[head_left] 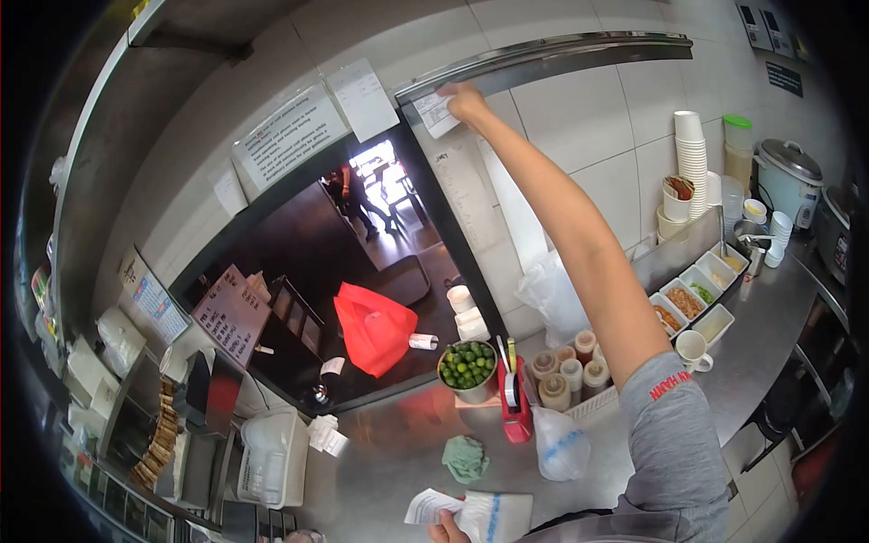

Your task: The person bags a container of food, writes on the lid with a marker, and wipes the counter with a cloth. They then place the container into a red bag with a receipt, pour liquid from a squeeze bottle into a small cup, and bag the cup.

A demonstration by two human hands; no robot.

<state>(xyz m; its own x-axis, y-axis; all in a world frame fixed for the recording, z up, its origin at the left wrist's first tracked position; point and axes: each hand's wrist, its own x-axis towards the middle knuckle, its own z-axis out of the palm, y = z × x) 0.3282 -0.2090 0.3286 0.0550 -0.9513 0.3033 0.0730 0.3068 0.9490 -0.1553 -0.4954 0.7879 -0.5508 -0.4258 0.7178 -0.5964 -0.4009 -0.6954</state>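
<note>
My right arm reaches up to the metal ticket rail (561, 61) on the tiled wall. The fingers of my right hand (463, 101) are closed at the top of a white paper order slip (436, 115), which hangs just below the rail's left end. Low in the view, my left hand (447, 530) is partly cut off by the frame edge. It pinches a printed paper slip (433, 507). A white plastic bag with blue print (503, 518) lies beside that hand on the steel counter (389, 471). A crumpled green cloth (465, 459) rests just beyond.
A red bag (369, 330) stands in the serving window, near a pot of green limes (467, 366). A red tape dispenser (516, 407), sauce bottles (554, 391) and a clear bag (559, 445) are on the counter. Rightward are topping trays (685, 301), a mug (692, 349) and stacked cups (691, 154).
</note>
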